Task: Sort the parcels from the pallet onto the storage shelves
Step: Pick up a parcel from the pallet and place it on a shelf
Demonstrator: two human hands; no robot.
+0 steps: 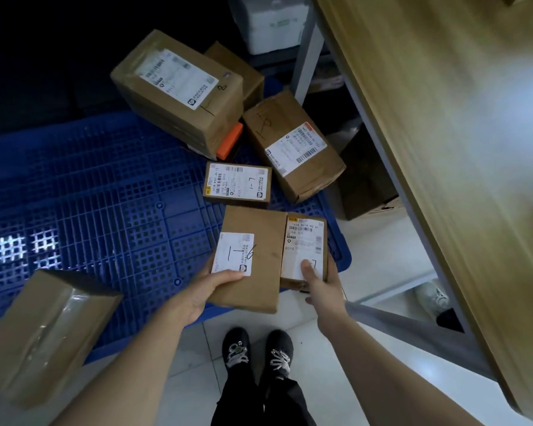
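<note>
- Head view: left hand point(210, 287) grips the flat box point(259, 222), thumb on its label. The box runs long from 6 to 12 o'clock.
- Right hand point(319, 285) grips the small box point(305, 241), which touches the flat box on its 3 o'clock side.
- Both boxes are at the near right corner of the pallet point(105, 195).
- The shelf point(428, 133) lies at 2 o'clock, nearer the right hand.
- Fingers under both boxes are hidden. The right thumb covers the small box's written mark. The shelf is blurred.
</note>
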